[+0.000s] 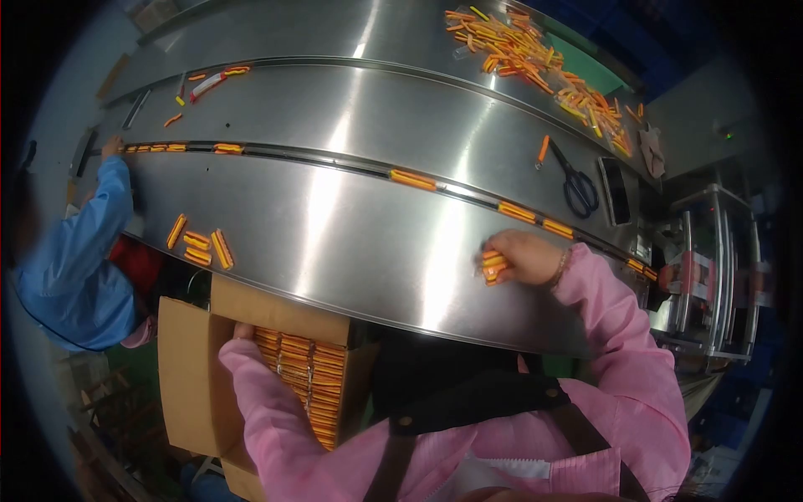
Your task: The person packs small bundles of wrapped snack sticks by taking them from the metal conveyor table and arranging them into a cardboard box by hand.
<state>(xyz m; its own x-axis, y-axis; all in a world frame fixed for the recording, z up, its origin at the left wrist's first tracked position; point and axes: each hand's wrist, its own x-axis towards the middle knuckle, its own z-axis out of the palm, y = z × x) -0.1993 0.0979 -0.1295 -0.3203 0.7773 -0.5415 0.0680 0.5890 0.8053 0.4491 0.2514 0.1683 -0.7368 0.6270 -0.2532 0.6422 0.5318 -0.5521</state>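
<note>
My right hand (529, 256) is above the steel table, fingers closed around a small bundle of orange-and-yellow sticks (493, 266). My left hand (243, 331) is inside the open cardboard box (188, 368), by its far left inner corner; most of its fingers are hidden. Rows of orange-and-yellow stick packs (314, 376) fill the box beside my left sleeve. Several similar packs (197, 248) lie on the table just beyond the box. More packs (517, 212) sit spaced along a narrow slot that runs across the steel surface.
Beyond the slot lie black scissors (579, 191), a dark phone-like slab (615, 191) and one orange stick (544, 149). A large pile of loose sticks (535, 58) covers the far right. A co-worker's blue sleeve (100, 226) reaches the slot at left. A machine (711, 276) stands right.
</note>
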